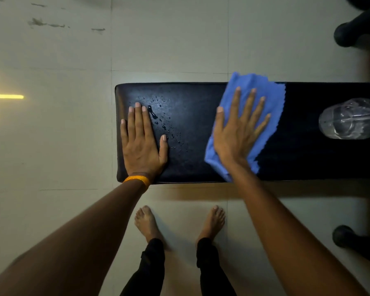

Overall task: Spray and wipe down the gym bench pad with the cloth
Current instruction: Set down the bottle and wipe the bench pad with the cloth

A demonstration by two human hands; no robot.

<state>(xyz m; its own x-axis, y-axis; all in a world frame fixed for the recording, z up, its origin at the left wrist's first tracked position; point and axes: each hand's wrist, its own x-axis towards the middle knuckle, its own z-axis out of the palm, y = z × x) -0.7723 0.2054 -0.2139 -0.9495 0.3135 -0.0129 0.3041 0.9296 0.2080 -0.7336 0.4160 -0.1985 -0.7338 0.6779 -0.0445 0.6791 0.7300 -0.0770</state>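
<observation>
The long black vinyl-padded table (192,99) lay crosswise in view, its left end beaded with scattered liquid droplets (162,118), while a blue microfibre cloth (271,97) with a scalloped edge lay spread flat across its middle and a clear plastic bottle (348,120) rested farther right on the pad.

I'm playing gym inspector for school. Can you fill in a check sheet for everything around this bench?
Surface: black pad, droplets near its left end.
Job's things: blue cloth spread on the pad; clear bottle on the pad at right.
Clutter: nothing seen.
Hands: left hand flat on the pad; right hand flat on the cloth.
Cables: nothing seen.
Surroundings: tiled floor, bare feet, dark shapes at right.
</observation>
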